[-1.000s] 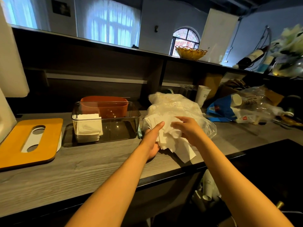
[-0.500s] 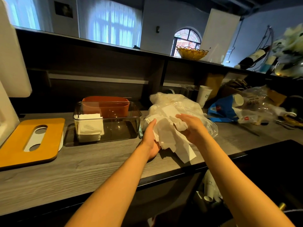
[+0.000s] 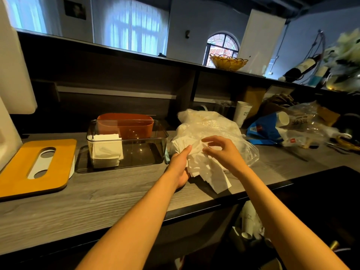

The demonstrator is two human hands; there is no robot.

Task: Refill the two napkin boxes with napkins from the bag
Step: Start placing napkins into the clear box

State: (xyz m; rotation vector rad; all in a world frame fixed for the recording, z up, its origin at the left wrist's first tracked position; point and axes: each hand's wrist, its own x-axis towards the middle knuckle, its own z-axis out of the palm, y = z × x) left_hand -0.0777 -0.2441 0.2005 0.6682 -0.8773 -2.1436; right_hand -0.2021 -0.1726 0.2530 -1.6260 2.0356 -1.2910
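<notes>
Both forearms reach forward over the table [image 3: 93,199] to the bundle of white napkins [image 3: 202,168] spilling from the clear plastic bag [image 3: 216,127]: the left hand [image 3: 180,165] cups the bundle from the left and below, its grip closed on the napkins, while the right hand [image 3: 222,151] hovers over them with fingers loosely curled, grip slack. Just left stands the clear napkin box [image 3: 126,143], a small stack inside at its left end, the orange box [image 3: 125,124] behind it, and the yellow lid [image 3: 37,168] lying flat further left.
</notes>
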